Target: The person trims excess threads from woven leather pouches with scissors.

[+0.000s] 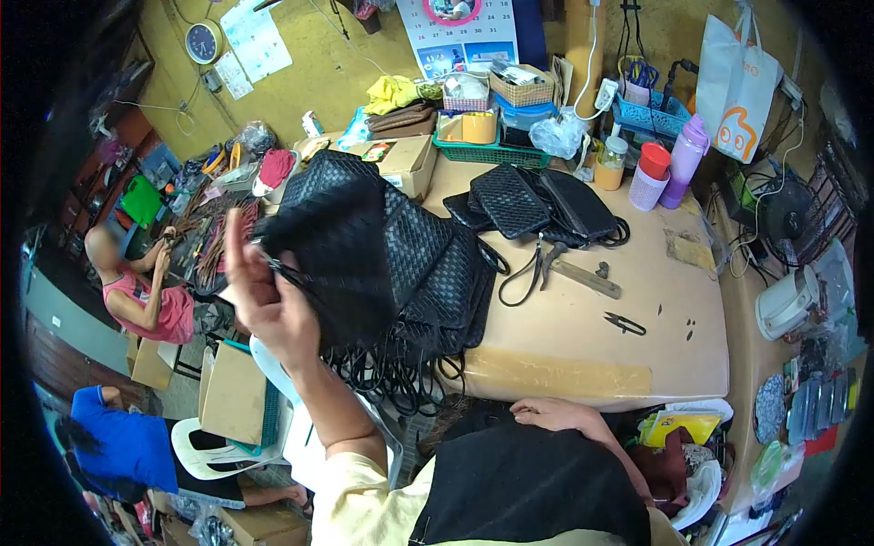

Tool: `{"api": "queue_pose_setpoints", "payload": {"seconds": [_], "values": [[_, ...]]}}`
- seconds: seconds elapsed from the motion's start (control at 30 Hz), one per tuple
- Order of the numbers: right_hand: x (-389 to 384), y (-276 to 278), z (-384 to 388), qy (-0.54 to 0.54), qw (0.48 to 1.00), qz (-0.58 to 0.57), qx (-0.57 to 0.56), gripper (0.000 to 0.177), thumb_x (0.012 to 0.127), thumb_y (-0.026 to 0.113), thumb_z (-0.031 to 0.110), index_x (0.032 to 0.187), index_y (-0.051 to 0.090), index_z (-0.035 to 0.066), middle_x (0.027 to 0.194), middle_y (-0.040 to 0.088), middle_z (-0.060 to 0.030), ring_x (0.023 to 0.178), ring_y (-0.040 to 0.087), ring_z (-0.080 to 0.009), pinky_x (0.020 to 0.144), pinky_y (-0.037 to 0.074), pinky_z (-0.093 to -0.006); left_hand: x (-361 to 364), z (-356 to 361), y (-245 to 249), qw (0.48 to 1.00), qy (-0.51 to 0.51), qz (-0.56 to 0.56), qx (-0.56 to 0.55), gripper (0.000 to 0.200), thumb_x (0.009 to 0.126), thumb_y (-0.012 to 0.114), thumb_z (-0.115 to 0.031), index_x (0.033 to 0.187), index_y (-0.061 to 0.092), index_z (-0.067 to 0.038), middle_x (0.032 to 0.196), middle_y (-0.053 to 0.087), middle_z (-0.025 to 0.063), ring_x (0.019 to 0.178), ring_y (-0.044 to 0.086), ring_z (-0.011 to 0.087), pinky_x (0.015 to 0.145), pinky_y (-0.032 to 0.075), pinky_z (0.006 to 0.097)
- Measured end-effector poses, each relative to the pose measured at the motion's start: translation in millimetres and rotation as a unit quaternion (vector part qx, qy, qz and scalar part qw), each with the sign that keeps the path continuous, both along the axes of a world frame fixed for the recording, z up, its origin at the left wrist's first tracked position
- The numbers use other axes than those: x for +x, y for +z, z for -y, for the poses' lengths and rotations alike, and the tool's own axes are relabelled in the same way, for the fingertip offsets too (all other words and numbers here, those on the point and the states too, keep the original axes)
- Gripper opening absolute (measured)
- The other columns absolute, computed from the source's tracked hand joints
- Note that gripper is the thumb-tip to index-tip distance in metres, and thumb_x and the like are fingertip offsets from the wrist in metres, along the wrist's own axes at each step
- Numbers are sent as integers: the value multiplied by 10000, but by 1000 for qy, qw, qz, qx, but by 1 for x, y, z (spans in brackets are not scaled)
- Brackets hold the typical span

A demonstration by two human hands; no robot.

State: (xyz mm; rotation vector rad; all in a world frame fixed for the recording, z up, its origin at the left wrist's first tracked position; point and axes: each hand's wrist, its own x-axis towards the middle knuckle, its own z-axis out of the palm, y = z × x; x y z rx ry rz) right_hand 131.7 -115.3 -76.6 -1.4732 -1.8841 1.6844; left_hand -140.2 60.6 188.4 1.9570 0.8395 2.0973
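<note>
My left hand (280, 309) is raised at the left of the table, its thumb and fingers closed on a black pouch (350, 255) that is smeared by motion. A small metal clip and a thin strap show by the fingers. Right beside it lies a pile of black woven pouches (428, 241), with black wrist straps (396, 378) hanging over the table's edge. My right hand (555, 414) lies against the black apron (528, 482) at the front edge, fingers stretched out and holding nothing I can see.
More black pouches (514, 200) lie at the table's back. Pliers (547, 264), a wooden-handled tool (587, 279) and thread snips (625, 324) sit on the tabletop (583, 355). A purple bottle (685, 164) stands at right. Two people, in pink (168, 309) and blue (123, 437), are at left.
</note>
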Motion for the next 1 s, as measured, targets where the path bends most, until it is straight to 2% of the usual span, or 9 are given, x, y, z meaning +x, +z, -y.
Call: {"api": "queue_pose_setpoints", "payload": {"seconds": [0.17, 0.3, 0.37, 0.57, 0.63, 0.7, 0.77, 0.83, 1.0], "values": [[3, 11, 5, -39, 999, -7, -7, 501, 944, 459, 414, 1245, 515, 18, 1184, 590, -159, 1090, 554, -261, 939, 410, -333, -13, -57, 8, 921, -20, 313, 229, 233, 867, 610, -32, 994, 415, -47, 974, 481, 74, 920, 525, 192, 832, 475, 306], [2, 25, 4, -35, 999, 0, -38, 489, 953, 462, 396, 1265, 496, 21, 1195, 584, -134, 1086, 549, -233, 935, 411, -318, -38, -95, -37, 887, 455, 29, 75, 353, 872, 660, -164, 1048, 398, -7, 939, 472, 84, 719, 468, 159, 680, 420, 286], [4, 12, 7, -39, 999, -8, -26, 486, 952, 469, 391, 1266, 495, 20, 1189, 588, -134, 1078, 554, -230, 930, 413, -314, -18, -78, -48, 972, 112, 186, -91, 430, 913, 601, -194, 1243, 381, -29, 998, 517, 110, 636, 543, 145, 573, 470, 249], [2, 27, 6, -56, 997, 13, -54, 479, 947, 497, 365, 1267, 493, 8, 1190, 590, -139, 1083, 563, -207, 936, 414, -298, -17, -70, -61, 944, -202, 200, -169, 407, 894, 582, -57, 1269, 441, 10, 1178, 558, 180, 897, 650, 226, 769, 549, 290], [2, 22, 3, -59, 996, 5, -65, 480, 946, 500, 361, 1266, 494, 4, 1194, 589, -138, 1088, 563, -201, 940, 413, -295, -15, -51, -46, 953, -195, 78, -218, 327, 850, 628, -57, 1155, 545, 28, 1013, 654, 197, 913, 655, 214, 760, 535, 296], [2, 18, 4, -66, 997, -6, -41, 472, 936, 500, 391, 1235, 519, 26, 1148, 617, -143, 1062, 581, -241, 900, 436, -319, -11, -33, -20, 889, 106, -166, -413, 262, 831, 663, -174, 995, 641, 29, 793, 685, 165, 811, 669, 186, 674, 515, 284], [2, 25, 5, -64, 996, -8, -56, 471, 942, 501, 372, 1249, 507, 14, 1174, 601, -139, 1081, 568, -220, 920, 426, -307, -14, -47, -40, 833, 345, -298, -315, 337, 773, 705, -314, 768, 665, 20, 638, 606, 139, 647, 615, 267, 619, 462, 325], [3, 25, 5, -64, 996, -11, -67, 471, 948, 502, 352, 1263, 495, 3, 1199, 585, -136, 1101, 555, -200, 939, 415, -296, -20, -74, -68, 923, 300, -236, -45, 332, 770, 713, -291, 701, 603, 14, 595, 541, 135, 573, 533, 277, 595, 429, 336], [3, 21, 6, -66, 996, -2, -52, 461, 950, 506, 338, 1260, 494, -4, 1190, 586, -137, 1099, 554, -198, 941, 414, -299, -16, -91, -77, 974, 39, 66, -215, 312, 921, 590, -180, 674, 443, -59, 547, 506, -9, 439, 420, 56, 409, 343, 206]]}}
